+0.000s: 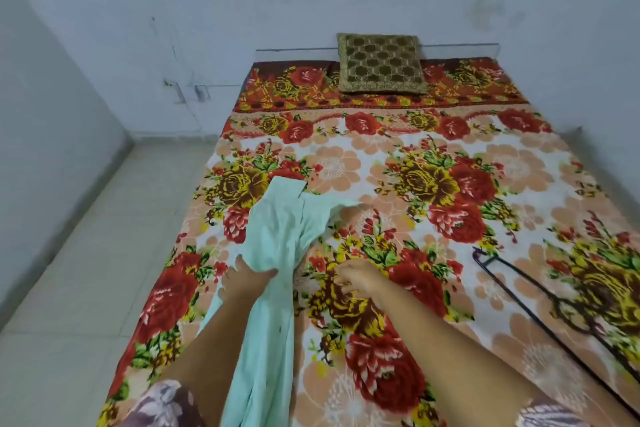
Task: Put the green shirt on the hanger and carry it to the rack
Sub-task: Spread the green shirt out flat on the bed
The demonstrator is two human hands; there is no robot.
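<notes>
A pale mint-green shirt (277,239) lies bunched in a long strip on the left part of the bed, its lower end trailing off toward me. My left hand (247,279) grips the shirt around its middle. My right hand (356,276) hovers just to the right of the shirt with fingers loosely curled and holds nothing. A thin black wire hanger (519,291) lies flat on the bedsheet at the right, about an arm's width from my right hand, with its hook pointing away from me.
The bed (433,156) with a red and yellow floral sheet fills the middle and right. A gold-brown cushion (381,62) leans at its head against the white wall. Pale tiled floor (86,253) runs along the bed's left side. No rack is in view.
</notes>
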